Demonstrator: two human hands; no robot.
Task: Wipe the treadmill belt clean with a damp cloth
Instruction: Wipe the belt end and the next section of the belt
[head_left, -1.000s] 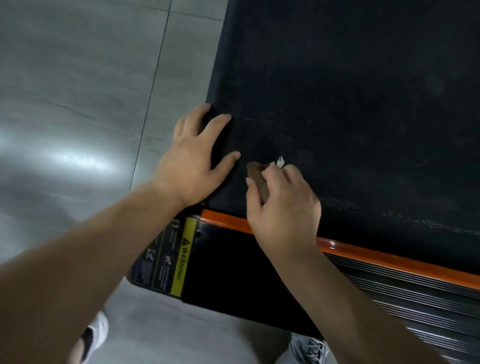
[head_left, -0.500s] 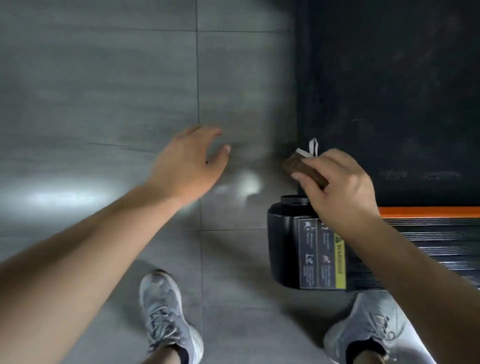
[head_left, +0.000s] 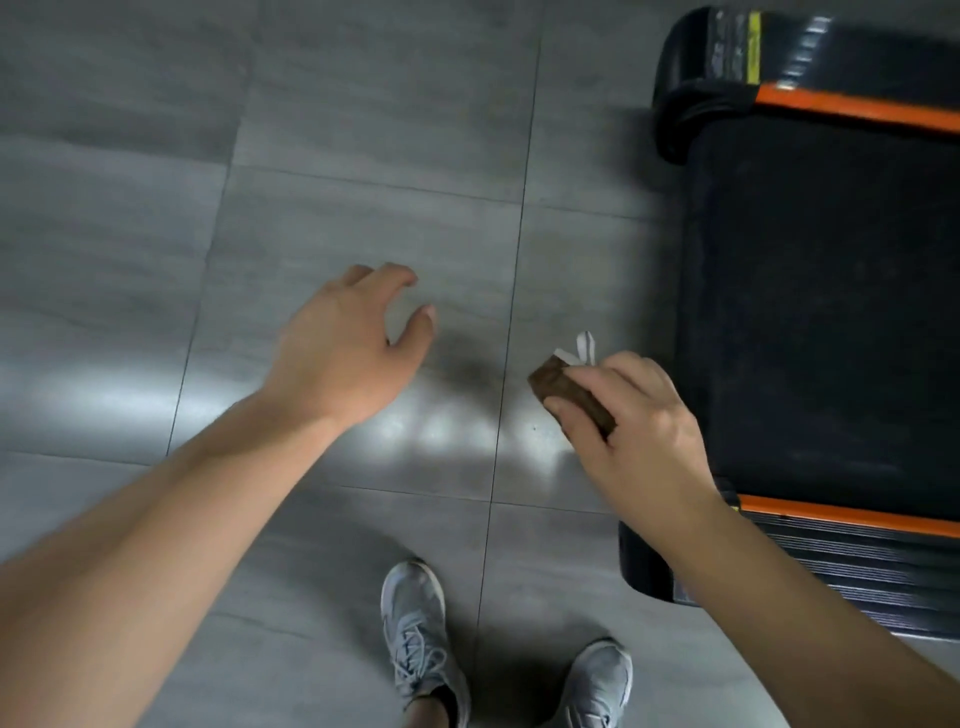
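Seen from above by a standing person. The treadmill belt (head_left: 831, 312) lies black between two orange rails (head_left: 857, 111). Just beside the belt's end edge, over the floor tiles (head_left: 363, 156) and not touching the belt, the right hand (head_left: 636, 434) clamps fingers and thumb on a folded brown cloth (head_left: 571, 397); a white loop (head_left: 585, 347) sticks out of it. The left hand (head_left: 348, 343) hovers well apart from the belt, fingers loosely curled, spread and holding nothing.

Likely hazards: a slackened grip would drop the cloth onto the tiles, where grit could transfer to the belt. Drips from a damp cloth could slick the glossy tiles beside the belt, near the shoes (head_left: 418, 639). Dampness cannot be judged here.
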